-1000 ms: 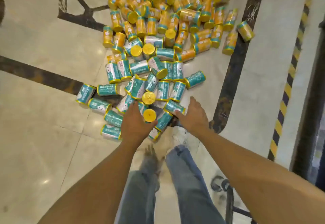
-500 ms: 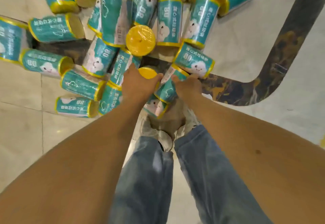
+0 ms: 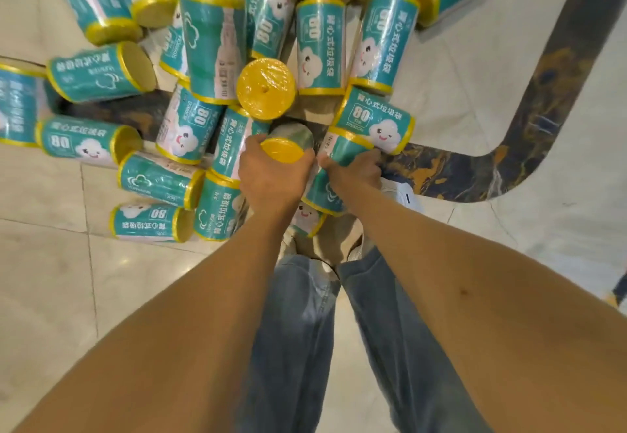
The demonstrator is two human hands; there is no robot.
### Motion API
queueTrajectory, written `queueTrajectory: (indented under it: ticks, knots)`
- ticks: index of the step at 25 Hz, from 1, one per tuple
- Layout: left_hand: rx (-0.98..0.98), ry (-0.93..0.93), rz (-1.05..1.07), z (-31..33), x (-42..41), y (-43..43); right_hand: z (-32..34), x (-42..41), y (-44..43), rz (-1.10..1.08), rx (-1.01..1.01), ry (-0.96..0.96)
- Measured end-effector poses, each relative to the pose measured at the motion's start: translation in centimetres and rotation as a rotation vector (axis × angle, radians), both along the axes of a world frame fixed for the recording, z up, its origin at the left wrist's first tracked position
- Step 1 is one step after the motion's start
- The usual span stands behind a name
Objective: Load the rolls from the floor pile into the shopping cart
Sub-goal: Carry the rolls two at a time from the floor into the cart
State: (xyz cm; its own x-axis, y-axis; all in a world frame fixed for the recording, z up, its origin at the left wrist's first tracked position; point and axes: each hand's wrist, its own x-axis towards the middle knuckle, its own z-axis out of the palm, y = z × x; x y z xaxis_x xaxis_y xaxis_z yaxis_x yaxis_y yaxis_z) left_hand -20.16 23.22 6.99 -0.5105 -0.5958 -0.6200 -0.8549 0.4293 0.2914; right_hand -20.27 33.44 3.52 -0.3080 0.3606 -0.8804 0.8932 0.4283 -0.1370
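Head view. The person bends over the pile of rolls (image 3: pixel 210 42), which lies on the marble floor (image 3: pixel 51 296) directly ahead of the feet; most rolls are on their sides, in teal wrappers with yellow rims, printed with a smiling cloud and the figure 80.

(a) The left hand (image 3: pixel 271 183) grasps a yellow-ended roll (image 3: pixel 283 150), fingers and thumb curled round its body, the yellow end turned toward the camera. Half a second ago only this end showed above the knuckles; now part of the wrapped body is visible behind it, so the roll has been tipped up out of the heap.

(b) The right hand (image 3: pixel 354 171) clasps a teal roll (image 3: pixel 341 150) that lies slanted at the near edge of the pile, fingers wrapped over its side. Its grip and place match the previous frame; one second ago both hands hovered spread above the pile and the camera was much higher.

(c) An upright roll (image 3: pixel 265 89) stands just beyond the left hand, yellow top facing up. A cloud-faced roll (image 3: pixel 375 123) lies just beyond the right hand, touching the teal roll.

(d) A dark veined inlay band (image 3: pixel 529 120) curves across the floor at right. Blue jeans (image 3: pixel 295 347) and a white shoe (image 3: pixel 402 196) show below the forearms
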Motion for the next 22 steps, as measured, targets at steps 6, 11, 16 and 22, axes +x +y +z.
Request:
queueTrajectory:
  ticks: [6,11,16,22]
  knots:
    - [0.155,0.199,-0.083,17.2,-7.1,1.5,18.1,-6.5,4.5,-0.062,0.032,0.21]
    - [0.238,0.489,-0.257,36.6,-14.8,5.3,38.3,-12.4,10.4,-0.232,0.155,0.467]
    - [0.405,0.739,-0.498,54.7,-15.1,11.5,57.7,-8.4,16.2,-0.437,0.274,0.713]
    - [0.736,0.855,-0.894,71.2,-3.2,22.6,74.2,8.7,24.7,-0.749,0.538,0.865]
